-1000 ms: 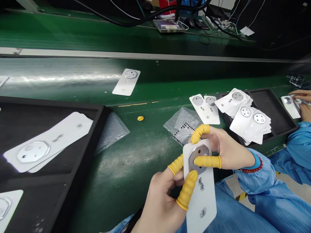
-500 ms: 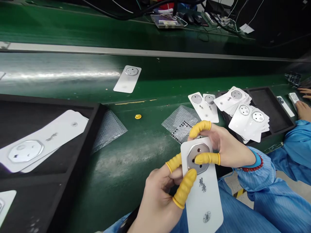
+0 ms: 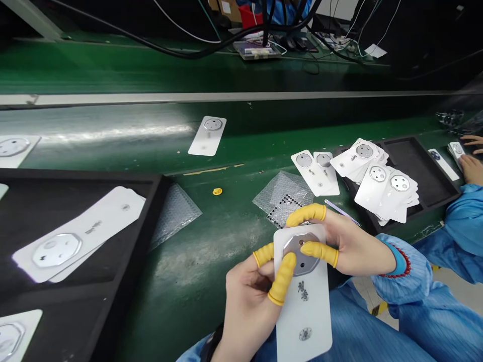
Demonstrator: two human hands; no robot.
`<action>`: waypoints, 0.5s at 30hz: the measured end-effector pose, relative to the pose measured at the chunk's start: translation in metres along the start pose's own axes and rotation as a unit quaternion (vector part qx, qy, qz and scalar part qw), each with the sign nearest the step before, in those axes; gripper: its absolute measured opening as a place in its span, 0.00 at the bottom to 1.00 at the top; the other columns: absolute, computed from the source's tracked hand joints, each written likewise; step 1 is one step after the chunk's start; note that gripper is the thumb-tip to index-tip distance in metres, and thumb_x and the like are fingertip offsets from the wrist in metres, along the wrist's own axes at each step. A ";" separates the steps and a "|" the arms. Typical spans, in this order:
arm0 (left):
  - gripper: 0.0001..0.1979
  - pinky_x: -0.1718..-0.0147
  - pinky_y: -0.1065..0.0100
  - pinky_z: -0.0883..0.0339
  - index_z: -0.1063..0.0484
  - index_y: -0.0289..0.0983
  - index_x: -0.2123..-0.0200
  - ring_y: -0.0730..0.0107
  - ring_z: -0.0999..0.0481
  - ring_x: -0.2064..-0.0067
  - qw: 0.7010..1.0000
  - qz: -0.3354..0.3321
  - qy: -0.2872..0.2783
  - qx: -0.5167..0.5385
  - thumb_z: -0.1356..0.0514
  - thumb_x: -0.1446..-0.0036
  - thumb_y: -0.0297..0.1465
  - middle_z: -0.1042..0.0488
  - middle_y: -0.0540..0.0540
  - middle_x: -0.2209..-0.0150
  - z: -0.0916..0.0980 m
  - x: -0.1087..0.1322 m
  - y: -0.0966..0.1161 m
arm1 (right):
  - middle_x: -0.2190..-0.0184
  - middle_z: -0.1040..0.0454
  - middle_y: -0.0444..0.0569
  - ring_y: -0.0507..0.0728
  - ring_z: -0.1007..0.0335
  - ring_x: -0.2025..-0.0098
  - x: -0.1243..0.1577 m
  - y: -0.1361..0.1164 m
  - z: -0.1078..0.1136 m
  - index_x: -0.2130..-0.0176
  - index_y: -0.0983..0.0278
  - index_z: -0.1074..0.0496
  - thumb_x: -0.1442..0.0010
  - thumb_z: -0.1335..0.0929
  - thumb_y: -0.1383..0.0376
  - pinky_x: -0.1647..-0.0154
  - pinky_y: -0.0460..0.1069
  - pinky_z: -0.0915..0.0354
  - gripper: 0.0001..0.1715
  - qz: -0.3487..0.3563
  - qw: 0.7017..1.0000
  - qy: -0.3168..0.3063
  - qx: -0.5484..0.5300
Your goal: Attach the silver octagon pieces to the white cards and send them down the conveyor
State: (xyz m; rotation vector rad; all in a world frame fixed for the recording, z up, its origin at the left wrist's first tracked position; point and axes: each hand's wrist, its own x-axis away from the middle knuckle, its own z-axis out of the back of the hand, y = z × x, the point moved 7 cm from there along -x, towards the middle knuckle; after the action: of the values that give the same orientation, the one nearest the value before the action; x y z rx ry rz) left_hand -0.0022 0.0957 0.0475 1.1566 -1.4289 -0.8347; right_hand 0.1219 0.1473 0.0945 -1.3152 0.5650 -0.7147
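Observation:
A white rounded panel [image 3: 304, 322] with a grey octagonal plate [image 3: 308, 266] and dark printed characters is held in front of me, tilted slightly. My left hand [image 3: 249, 296] grips its left edge, the thumb pressing on the octagonal plate. My right hand [image 3: 350, 244] pinches the upper right part, thumb on the plate near a hole and forefinger at the top edge. Yellow finger cots cover both thumbs and forefingers. Just beyond the panel lie clear bubble wrap [image 3: 281, 183] and rows of small black dots [image 3: 281, 215]. The fingers behind the panel are hidden.
A black tray [image 3: 132, 251] with white panels [image 3: 109, 213] stands left. Another black tray [image 3: 415, 153] at right carries a pile of panels [image 3: 381, 201]. A single panel [image 3: 206, 141] and a loose yellow finger cot [image 3: 217, 191] lie ahead. A co-worker's hand [image 3: 471, 170] is far right.
Both hands and the held panel have shifted slightly left and down in view, and the panel stands straighter. The thumbs stay on the octagonal plate. A thin pale stick now shows beyond my right hand.

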 end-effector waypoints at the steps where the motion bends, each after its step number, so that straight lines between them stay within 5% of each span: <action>1: 0.09 0.82 0.74 0.32 0.18 0.36 0.67 0.72 0.29 0.81 0.999 -0.022 0.022 -0.021 0.31 0.50 0.35 0.26 0.50 0.82 0.003 0.000 0.000 | 0.50 0.30 0.51 0.56 0.32 0.47 -0.001 0.000 0.000 0.49 0.61 0.37 0.36 0.35 0.71 0.46 0.54 0.33 0.16 0.003 1.000 0.000 0.003; 6: 0.08 0.82 0.77 0.35 0.18 0.36 0.71 0.74 0.29 0.81 0.989 -0.085 0.094 -0.081 0.29 0.55 0.34 0.26 0.51 0.83 0.012 -0.004 0.001 | 0.50 0.29 0.52 0.56 0.31 0.48 -0.007 0.011 0.003 0.49 0.63 0.36 0.37 0.35 0.71 0.49 0.53 0.32 0.16 0.000 0.999 0.032 0.009; 11: 0.23 0.77 0.67 0.26 0.19 0.36 0.64 0.58 0.20 0.75 0.995 0.076 0.047 0.035 0.24 0.66 0.39 0.19 0.47 0.77 0.017 -0.023 -0.038 | 0.50 0.29 0.53 0.55 0.30 0.48 -0.005 0.032 -0.003 0.46 0.64 0.35 0.37 0.35 0.69 0.50 0.51 0.31 0.19 0.037 0.998 0.046 -0.003; 13: 0.23 0.73 0.63 0.23 0.19 0.37 0.64 0.54 0.18 0.72 0.991 0.106 0.044 0.070 0.26 0.64 0.43 0.18 0.45 0.75 0.024 -0.035 -0.053 | 0.53 0.27 0.52 0.54 0.27 0.52 0.000 0.043 0.015 0.46 0.65 0.35 0.36 0.35 0.65 0.54 0.49 0.29 0.19 0.059 0.993 0.099 0.027; 15: 0.22 0.68 0.60 0.22 0.20 0.38 0.64 0.51 0.17 0.69 0.990 0.111 0.038 0.084 0.31 0.57 0.48 0.17 0.43 0.72 0.034 -0.049 -0.064 | 0.55 0.25 0.53 0.54 0.26 0.54 0.016 0.053 0.061 0.47 0.65 0.34 0.35 0.34 0.61 0.55 0.49 0.28 0.18 0.057 0.963 0.234 0.121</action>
State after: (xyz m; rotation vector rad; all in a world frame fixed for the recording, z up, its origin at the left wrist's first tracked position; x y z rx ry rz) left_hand -0.0240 0.1207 -0.0334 1.1168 -1.5532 -0.5180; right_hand 0.1854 0.1808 0.0537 -0.8782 0.8949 -0.9751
